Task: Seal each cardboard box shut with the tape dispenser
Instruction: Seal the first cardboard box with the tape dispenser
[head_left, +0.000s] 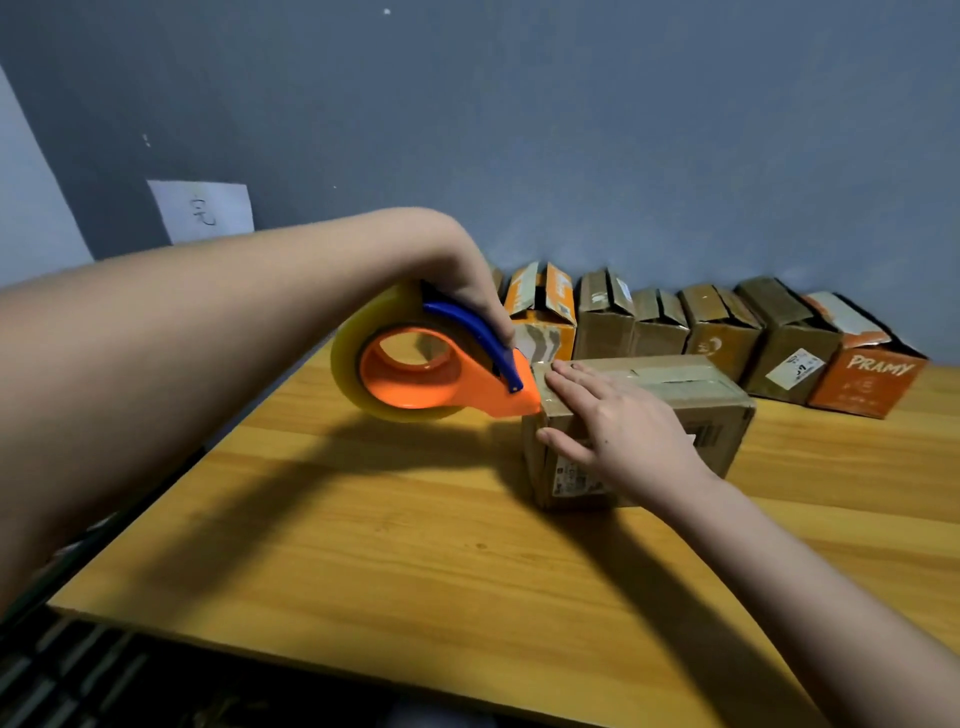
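- Grey wall behind, wooden tabletop (363, 519) in front; row of boxes (701, 332) along the wall, flaps up, not yet sealed by the look of it.
- Paper sheet (202, 210) stuck on wall, left.
- Box (670, 410) in work sits mid-tabletop, flaps down, tape along top seam.
- Left hand (467, 280) curled round dispenser (415, 374) from above, holding it; orange nose touching box's near top corner.
- Clear tape roll on dispenser, held off the tabletop.
- Right hand (613, 421) flat on box, fingers straight, pressing tape end at top edge, thumb down the side face.
- Step judged: end of a seam pass on this box, either anchoring or cutting at the corner; cannot tell which.
- Next move likely calls for: firm press with right hand, tilt of dispenser so blade bites, then smoothing tape over the edge.
- After that, swap for a box from the row.
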